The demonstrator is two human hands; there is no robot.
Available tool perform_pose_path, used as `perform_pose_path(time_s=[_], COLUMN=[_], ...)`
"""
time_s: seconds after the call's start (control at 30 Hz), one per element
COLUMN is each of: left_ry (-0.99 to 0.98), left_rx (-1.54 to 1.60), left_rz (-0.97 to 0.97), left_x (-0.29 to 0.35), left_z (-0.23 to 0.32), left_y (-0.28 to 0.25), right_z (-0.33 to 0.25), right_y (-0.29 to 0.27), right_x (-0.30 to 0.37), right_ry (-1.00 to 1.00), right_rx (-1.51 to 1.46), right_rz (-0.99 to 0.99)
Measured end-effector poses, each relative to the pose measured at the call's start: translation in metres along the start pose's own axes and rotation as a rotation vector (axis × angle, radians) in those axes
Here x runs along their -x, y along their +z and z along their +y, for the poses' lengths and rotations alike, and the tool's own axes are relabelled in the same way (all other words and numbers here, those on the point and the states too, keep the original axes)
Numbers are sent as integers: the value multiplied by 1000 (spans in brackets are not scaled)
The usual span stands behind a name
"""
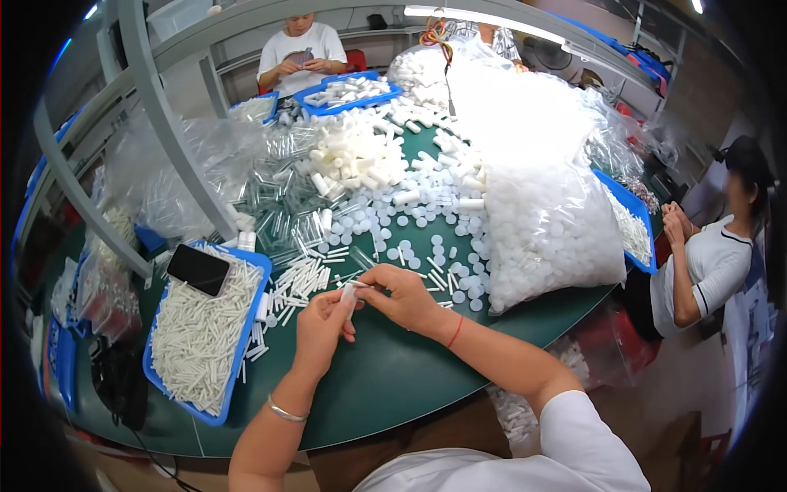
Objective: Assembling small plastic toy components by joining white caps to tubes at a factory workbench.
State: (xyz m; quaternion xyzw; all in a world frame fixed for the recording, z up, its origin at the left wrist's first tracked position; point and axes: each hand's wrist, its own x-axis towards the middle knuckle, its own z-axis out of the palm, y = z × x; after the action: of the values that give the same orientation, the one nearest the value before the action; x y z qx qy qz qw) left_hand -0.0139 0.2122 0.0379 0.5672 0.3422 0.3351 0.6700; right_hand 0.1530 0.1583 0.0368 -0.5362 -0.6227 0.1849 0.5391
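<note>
My left hand [322, 321] is closed round a small whitish cylinder [349, 300], held upright above the near part of the table. Close against it, my right hand [403, 297] pinches what looks like a thin white stick [357, 284] at the cylinder's top; the fingers partly hide it. Just beyond my fingers lie a clear tube [361, 259] and loose white sticks [303, 279]. Round translucent caps [438, 240] are scattered past my right hand. Farther back are heaps of clear tubes [283, 193] and thick white cylinders [361, 152].
A blue tray [261, 283] of white sticks, with a black phone [198, 270] on top, sits at left. A large bag of caps [545, 230] stands at right. Grey frame posts [176, 123] rise at left. Co-workers sit across [302, 53] and at right [705, 262].
</note>
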Motion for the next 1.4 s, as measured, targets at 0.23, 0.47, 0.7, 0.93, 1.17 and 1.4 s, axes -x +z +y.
perform_pose_path(time_s=[0.23,0.47,0.7,0.93,1.17,1.4], left_ry=[-71,-114,-225,5,53,86], left_rx=[-79,-178,-126,-138,-289,-538], left_rz=[-77,-114,-148,-325,-328,-223], left_x=[-7,-8,-8,-15,-8,-1], left_z=[1,9,11,-5,-2,13], left_y=[-16,-18,-21,-30,-23,-21], right_z=[13,11,1,1,-15,-10], right_y=[-11,-15,-9,-28,-22,-24], right_x=[-4,1,3,-9,-7,-6], right_ry=[-251,-412,-349,-114,-63,-262], right_rx=[143,639,292,152,47,250], right_rz=[-76,-218,-392,-52,-147,-288])
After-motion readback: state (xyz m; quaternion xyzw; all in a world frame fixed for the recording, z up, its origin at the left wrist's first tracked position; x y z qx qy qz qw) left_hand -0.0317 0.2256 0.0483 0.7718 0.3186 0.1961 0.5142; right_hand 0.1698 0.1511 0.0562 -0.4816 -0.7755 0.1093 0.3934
